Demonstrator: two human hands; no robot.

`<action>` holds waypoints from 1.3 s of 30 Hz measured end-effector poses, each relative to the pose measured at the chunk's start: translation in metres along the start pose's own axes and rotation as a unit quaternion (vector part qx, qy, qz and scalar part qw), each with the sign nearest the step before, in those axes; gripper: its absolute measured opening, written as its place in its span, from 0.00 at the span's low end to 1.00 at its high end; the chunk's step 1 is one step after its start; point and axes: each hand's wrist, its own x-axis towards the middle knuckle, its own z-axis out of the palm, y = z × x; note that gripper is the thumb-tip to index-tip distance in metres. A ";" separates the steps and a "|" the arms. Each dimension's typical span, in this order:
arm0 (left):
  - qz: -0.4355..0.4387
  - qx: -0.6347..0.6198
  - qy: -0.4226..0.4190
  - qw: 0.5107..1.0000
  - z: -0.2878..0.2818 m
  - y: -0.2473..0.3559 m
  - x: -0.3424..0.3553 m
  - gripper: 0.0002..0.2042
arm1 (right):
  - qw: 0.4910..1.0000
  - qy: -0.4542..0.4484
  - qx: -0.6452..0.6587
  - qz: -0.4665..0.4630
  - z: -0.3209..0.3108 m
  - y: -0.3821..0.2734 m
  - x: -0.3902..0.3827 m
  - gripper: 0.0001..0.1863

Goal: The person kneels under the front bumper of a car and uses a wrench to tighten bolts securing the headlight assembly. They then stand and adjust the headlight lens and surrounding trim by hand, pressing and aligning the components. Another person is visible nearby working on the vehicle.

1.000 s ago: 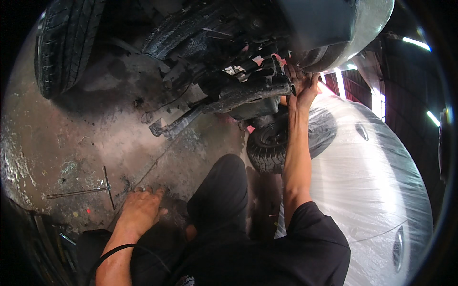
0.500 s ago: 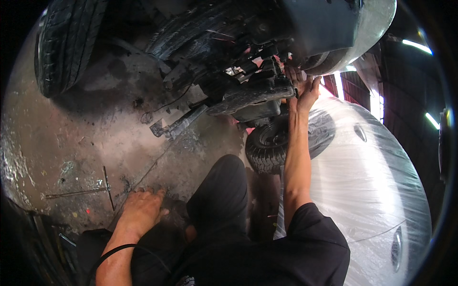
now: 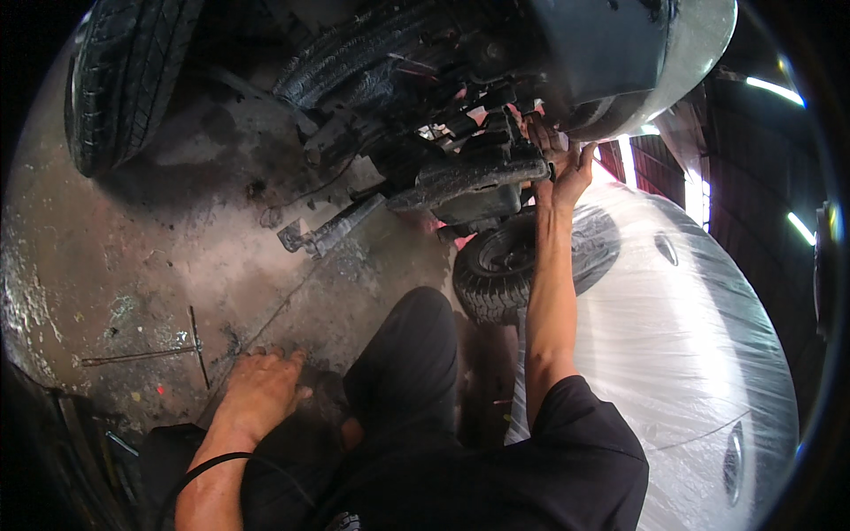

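Note:
My right arm stretches up to the underside of a raised vehicle. There my right hand (image 3: 567, 174) reaches in beside the end of a dark metal crossbeam (image 3: 478, 180), just below the grey bumper (image 3: 611, 53). Its fingers extend upward with the thumb apart; the fingertips fade into shadow, and whether they touch a part is unclear. My left hand (image 3: 263, 387) lies over my bent left knee, fingers loosely spread, holding nothing. A black cable or strap (image 3: 217, 462) crosses my left forearm.
A tyre (image 3: 128, 88) stands at the far left and another wheel (image 3: 496, 270) beyond my right knee. A car under plastic sheeting (image 3: 655, 327) fills the right side. A cross-shaped metal wrench (image 3: 197, 349) lies on the stained floor (image 3: 221, 292); a bracketed arm (image 3: 332, 232) juts low from the vehicle.
Both hands keep nearly the same places. The view has shifted very slightly; nothing has visibly been taken or let go.

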 end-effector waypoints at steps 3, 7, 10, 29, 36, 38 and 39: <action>-0.004 -0.001 -0.009 1.000 0.001 0.000 0.000 0.29 | 0.999 0.008 -0.029 -0.012 -0.001 0.002 -0.001 0.36; -0.001 -0.002 0.003 1.000 0.003 0.000 -0.001 0.28 | 0.999 0.024 -0.035 -0.015 -0.001 0.004 -0.002 0.34; 0.003 -0.001 0.009 1.000 0.004 0.000 -0.001 0.28 | 0.999 0.030 -0.018 -0.003 -0.001 0.004 -0.002 0.31; -0.018 0.036 -0.041 0.998 0.006 -0.006 0.010 0.29 | 0.999 0.026 0.039 -0.009 -0.010 0.005 0.000 0.32; -0.053 0.023 -0.084 0.995 0.003 -0.015 0.016 0.35 | 0.994 0.003 0.107 -0.027 -0.015 0.011 0.000 0.29; -0.055 0.014 -0.071 0.996 0.002 -0.019 0.016 0.34 | 0.994 0.048 0.094 -0.007 -0.014 0.011 0.001 0.31; -0.052 0.018 -0.057 0.997 0.002 -0.020 0.016 0.33 | 0.995 0.043 0.092 -0.006 -0.013 0.011 0.001 0.31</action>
